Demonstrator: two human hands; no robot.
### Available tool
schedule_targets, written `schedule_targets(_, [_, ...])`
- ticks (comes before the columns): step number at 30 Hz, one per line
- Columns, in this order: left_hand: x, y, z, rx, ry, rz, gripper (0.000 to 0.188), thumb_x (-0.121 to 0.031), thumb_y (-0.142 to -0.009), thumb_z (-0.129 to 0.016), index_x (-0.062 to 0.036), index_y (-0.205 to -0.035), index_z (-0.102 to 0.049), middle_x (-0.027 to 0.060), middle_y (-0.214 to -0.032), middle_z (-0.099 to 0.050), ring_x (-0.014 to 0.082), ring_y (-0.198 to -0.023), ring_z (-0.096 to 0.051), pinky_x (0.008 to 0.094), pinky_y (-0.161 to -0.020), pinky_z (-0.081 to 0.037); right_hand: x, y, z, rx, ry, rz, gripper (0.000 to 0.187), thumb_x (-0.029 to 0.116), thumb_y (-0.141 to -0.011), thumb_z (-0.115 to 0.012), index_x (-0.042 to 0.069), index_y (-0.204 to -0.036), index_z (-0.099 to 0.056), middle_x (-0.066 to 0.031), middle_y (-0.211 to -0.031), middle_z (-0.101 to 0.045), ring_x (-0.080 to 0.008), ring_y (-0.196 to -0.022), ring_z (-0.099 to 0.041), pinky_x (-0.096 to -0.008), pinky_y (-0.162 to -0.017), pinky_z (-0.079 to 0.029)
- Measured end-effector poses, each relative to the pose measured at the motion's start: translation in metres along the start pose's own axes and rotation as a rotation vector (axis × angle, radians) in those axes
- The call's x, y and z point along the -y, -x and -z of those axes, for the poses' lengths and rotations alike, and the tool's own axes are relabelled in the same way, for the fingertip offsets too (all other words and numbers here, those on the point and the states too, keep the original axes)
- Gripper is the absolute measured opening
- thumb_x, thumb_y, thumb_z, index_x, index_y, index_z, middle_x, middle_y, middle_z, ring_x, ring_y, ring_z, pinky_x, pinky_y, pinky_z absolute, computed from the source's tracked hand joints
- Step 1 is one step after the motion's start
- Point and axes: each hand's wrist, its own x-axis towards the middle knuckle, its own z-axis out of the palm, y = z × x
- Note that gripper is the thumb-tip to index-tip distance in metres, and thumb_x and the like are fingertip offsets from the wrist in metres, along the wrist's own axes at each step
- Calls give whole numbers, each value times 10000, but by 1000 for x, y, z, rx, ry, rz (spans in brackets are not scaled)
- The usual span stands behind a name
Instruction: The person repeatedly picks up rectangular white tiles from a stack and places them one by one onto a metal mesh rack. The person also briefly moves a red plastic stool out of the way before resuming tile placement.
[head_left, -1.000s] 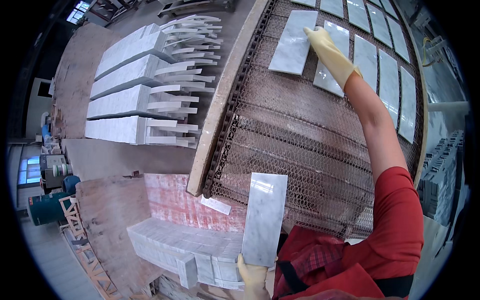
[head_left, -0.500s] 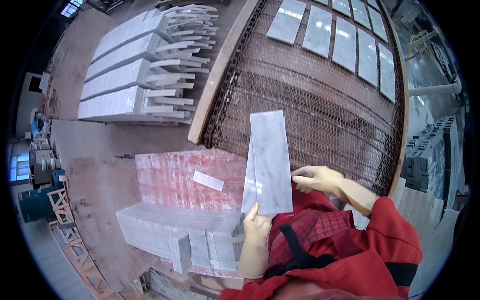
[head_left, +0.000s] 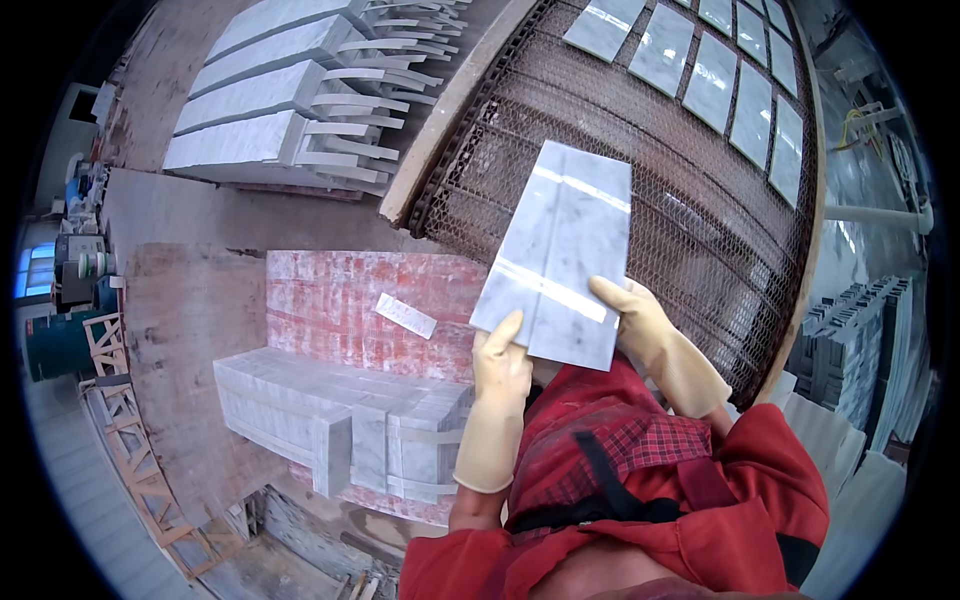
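The left hand (head_left: 503, 368) is held out in front, its thumb laid uppermost and pointed forward, its other fingers largely hidden beneath. The right hand (head_left: 645, 325) is angled in from the right, its thumb turned leftward. Both are gloved and closed in a grip, with the arms (head_left: 770, 455) bent.

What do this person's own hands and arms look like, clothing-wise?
The left hand and right hand wear pale yellow gloves with long cuffs. Red sleeves end higher up, leaving some bare forearm; a black patch shows by the right sleeve.
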Motion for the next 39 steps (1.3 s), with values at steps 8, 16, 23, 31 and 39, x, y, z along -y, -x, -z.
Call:
schedule_targets(8, [-14,-128,-44,231,37,37,553,-63,-958,-639,-41,-1487,-483,179,-1413,-585,403,-1203,-655,681,-828,-642,36,-23,49,-72,39,150,440,232,-1018,-698,-23,-1366,-607,-112,-1272,-714,-205,-1121,-712,-370,-976,-567])
schedule_targets(16, [-13,-179,-34,57,58,222,534,-201,-1063,-550,-18,-1542,-403,188,-1523,-512,399,-1379,-529,703,-1062,-497,68,-77,38,-185,185,183,445,289,-1003,-723,-5,-1321,-622,-103,-1227,-729,-192,-1065,-717,-343,-949,-554])
schedule_targets(23, [-38,-107,-18,-107,-111,2,567,-274,-1097,-538,-36,-1579,-357,245,-1522,-481,435,-1409,-491,627,-1061,-518,68,-123,49,-322,342,194,478,328,-997,-728,3,-1330,-619,-134,-1291,-711,-240,-1162,-693,-379,-1044,-521])
schedule_targets(31, [-42,50,130,-335,-21,-29,527,-282,-1085,-573,-45,-1543,-466,233,-1376,-634,379,-1292,-611,494,-1036,-553,54,-126,31,-408,402,216,528,342,-1018,-698,-21,-1387,-595,-161,-1309,-687,-295,-1163,-683,-389,-1038,-533])
schedule_targets(39, [-1,205,247,-736,181,-5,480,-305,-1071,-592,-85,-1495,-541,234,-1374,-646,391,-1288,-611,555,-1045,-515,21,-62,2,-608,1218,752,496,418,-1076,-552,95,-1447,-615,-142,-1298,-732,-235,-1114,-740,-330,-967,-590])
